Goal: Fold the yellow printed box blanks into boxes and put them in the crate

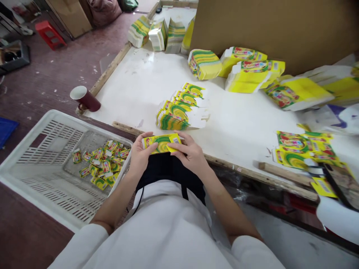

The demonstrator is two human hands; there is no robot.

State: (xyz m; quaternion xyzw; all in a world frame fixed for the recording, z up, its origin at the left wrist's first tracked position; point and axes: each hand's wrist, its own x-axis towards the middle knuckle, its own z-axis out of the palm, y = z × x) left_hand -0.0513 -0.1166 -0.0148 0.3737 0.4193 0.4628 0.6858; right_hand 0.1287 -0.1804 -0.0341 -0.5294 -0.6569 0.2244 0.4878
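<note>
The left hand and the right hand grasp 1 small yellow-and-green carton between them, just in front of the person's torso and at the near edge of the white table. The left hand grips the carton's left end, thumb on top. The right hand grips the right end, fingers curled over the flap that bears a barcode. The carton lies roughly level, its long side running left to right.

To the left of the hands, a white slatted crate sits lower than the table. A loose heap of small finished cartons lies on its floor, toward the side nearest the left hand.

Just beyond the held carton, a fanned stack of flat carton blanks rests on the table. At the right, near the table's wooden edge strip, more flat printed blanks lie spread out.

A dark red mug with a white interior stands at the left table corner, well apart from the hands.

Farther back, bundles of folded blanks and larger yellow stacks lie along a brown cardboard sheet. At the far end of the table, 4 upright bundles stand side by side. A red stool stands on the floor at far left.
</note>
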